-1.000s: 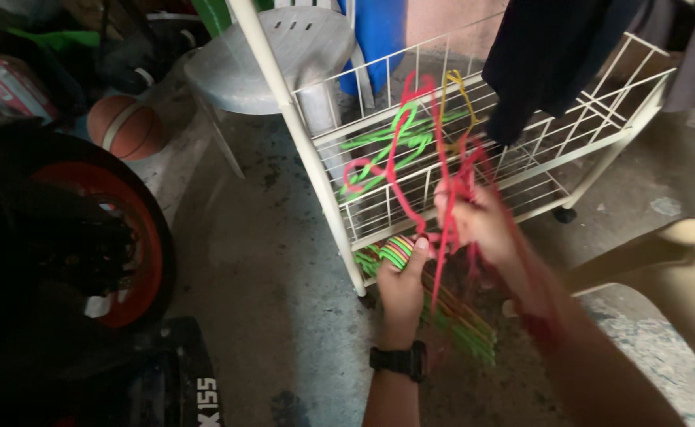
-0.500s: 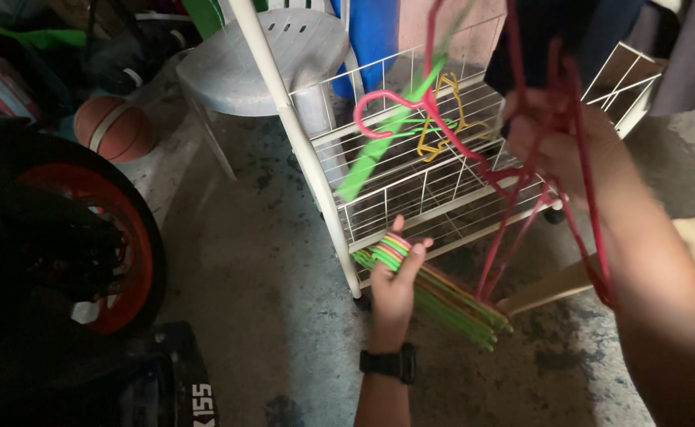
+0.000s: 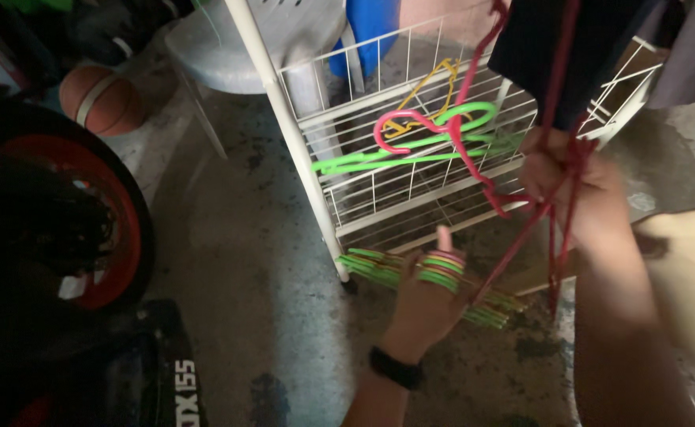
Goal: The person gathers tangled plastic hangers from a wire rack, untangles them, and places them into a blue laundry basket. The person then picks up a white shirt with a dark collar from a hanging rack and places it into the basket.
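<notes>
From the head view we look down on a stained concrete floor, a white wire rack beyond our hands, a basketball and a motorcycle wheel off to the left. Our left hand is closed around a bundle of green hangers — thin, stacked flat. Our right hand, higher, grips red hangers dangling beside it.

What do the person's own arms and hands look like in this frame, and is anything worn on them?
Both forearms are bare, with no sleeves in view and no gloves. The left hand has a black band, likely a watch, around its wrist. The right hand and its forearm show nothing worn. No rings can be made out on the fingers in the dim, blurred picture.
</notes>
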